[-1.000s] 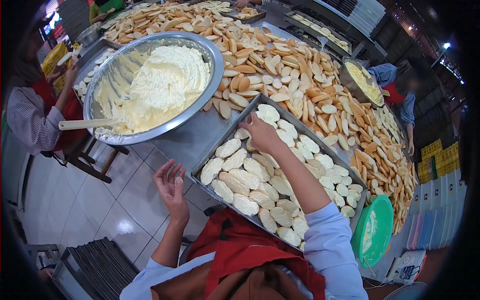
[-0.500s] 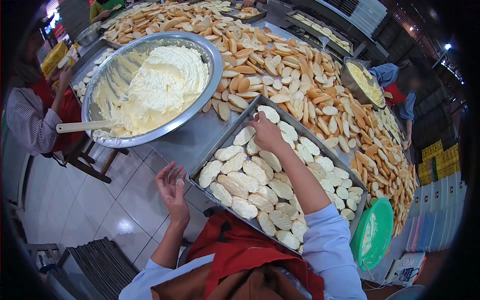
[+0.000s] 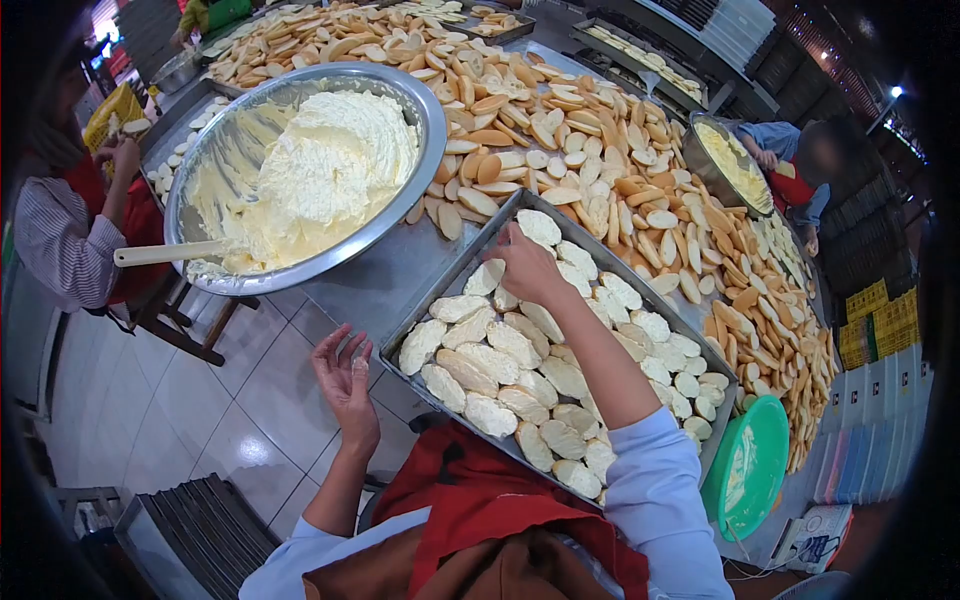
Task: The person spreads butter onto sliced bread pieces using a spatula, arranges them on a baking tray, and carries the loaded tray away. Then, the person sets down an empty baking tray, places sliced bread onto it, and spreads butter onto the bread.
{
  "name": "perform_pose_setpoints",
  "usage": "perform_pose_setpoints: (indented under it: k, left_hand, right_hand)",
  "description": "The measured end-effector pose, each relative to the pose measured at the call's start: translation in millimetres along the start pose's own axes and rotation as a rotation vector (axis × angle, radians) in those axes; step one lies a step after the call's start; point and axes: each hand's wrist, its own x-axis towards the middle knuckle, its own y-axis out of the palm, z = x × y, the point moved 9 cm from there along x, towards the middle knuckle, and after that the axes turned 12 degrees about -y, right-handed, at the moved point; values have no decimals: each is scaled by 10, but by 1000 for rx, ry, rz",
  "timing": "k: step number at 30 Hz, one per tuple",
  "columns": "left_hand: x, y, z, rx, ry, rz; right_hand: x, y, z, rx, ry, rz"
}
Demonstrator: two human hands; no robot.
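Observation:
My right hand (image 3: 527,268) reaches into the upper left end of a metal tray (image 3: 722,412). Its fingers are bent down onto a cream-coated bread slice (image 3: 487,278) there; the fingertips are partly hidden. Rows of oval slices spread with pale cream fill the tray, such as the coated slice (image 3: 468,371) near its middle. Beside the tray's left corner, my left hand (image 3: 345,380) is raised over the floor, palm up, with loosely curled fingers apart and nothing in them.
A large steel bowl (image 3: 432,130) of cream with a spatula (image 3: 170,253) stands left of the tray. Behind lies a wide heap of bread slices (image 3: 600,150). A green basin (image 3: 765,450) sits at the right. Co-workers stand at left (image 3: 70,235) and right (image 3: 785,160).
My right hand has shifted slightly left and down over the slice at the tray's upper end. My left hand stays put. The right co-worker's hand has moved to the cream bowl.

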Motion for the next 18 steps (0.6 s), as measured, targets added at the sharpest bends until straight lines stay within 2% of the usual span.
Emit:
perform_pose_setpoints:
  k: [3,6,11,15,17,18]
  left_hand:
    - [4,-22,-4,-6,1,-1]
    - [4,-26,-2,-4,1,4]
    - [0,-11,23,3,0,4]
    - [-5,-10,-1,4,5,1]
    - [-6,-33,5,4,5,-5]
    - [1,-56,11,-2,15,-11]
  right_hand:
    - [3,-17,-38,78,56,20]
    - [-40,-120,-155,49,112,-95]
    - [-69,37,-170,7,94,65]
    - [-87,-88,-184,8,146,25]
    - [-160,-369,-276,-66,211,-251]
    - [-187,-438,-326,-113,231,-303]
